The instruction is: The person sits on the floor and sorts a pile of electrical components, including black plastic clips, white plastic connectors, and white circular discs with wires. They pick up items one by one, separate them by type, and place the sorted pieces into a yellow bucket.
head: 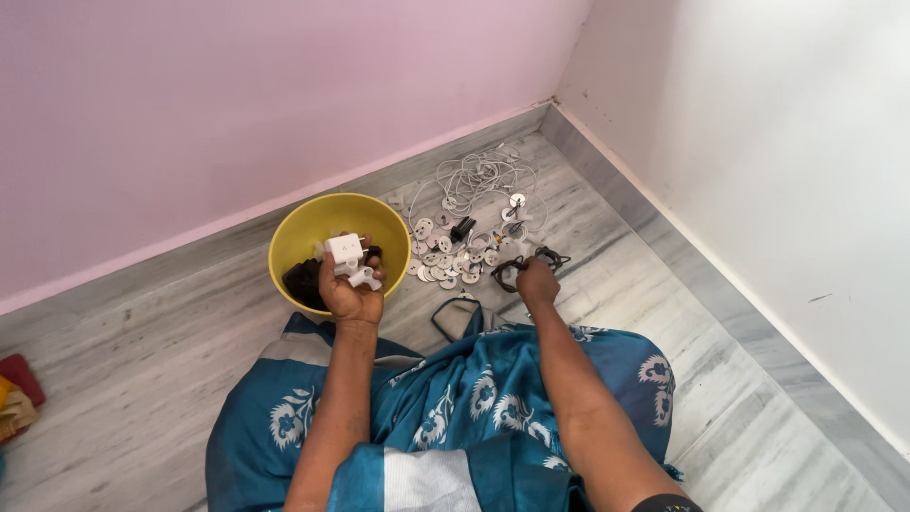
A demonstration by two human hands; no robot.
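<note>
A: What sat at the far left, relative to the yellow bowl [327,213]?

B: Red and yellow cloth [14,393] at the frame edge, well left of the bowl and nearer the camera. Grey marble floor [142,341] between them. Pink wall [237,104] behind the bowl.

A: The bowl itself?

B: On the floor, near the pink wall's base. Dark items inside; couldn't tell what they were.

A: Left hand?

B: Left hand [351,289] was over the bowl's near rim, fingers curled shut around white plastic adapter pieces [349,258]. One blocky piece on top, smaller white bits below it, all held above the bowl's inside.

A: Right of the bowl?

B: Pile of small round silver discs [450,256] on the floor just right of the bowl. A small black part [462,228] lay among them. White cables [479,175] tangled behind the pile, toward the corner. A dark loop-shaped item [455,318] lay on the floor nearer the person, right of the bowl, against the blue patterned cloth [474,398] over the lap.

A: Right hand?

B: Right hand [536,282] was further right of the bowl, at the disc pile's near-right edge, closed in a pinch on a black cable bundle [531,261]. White wall [758,142] beyond.
</note>
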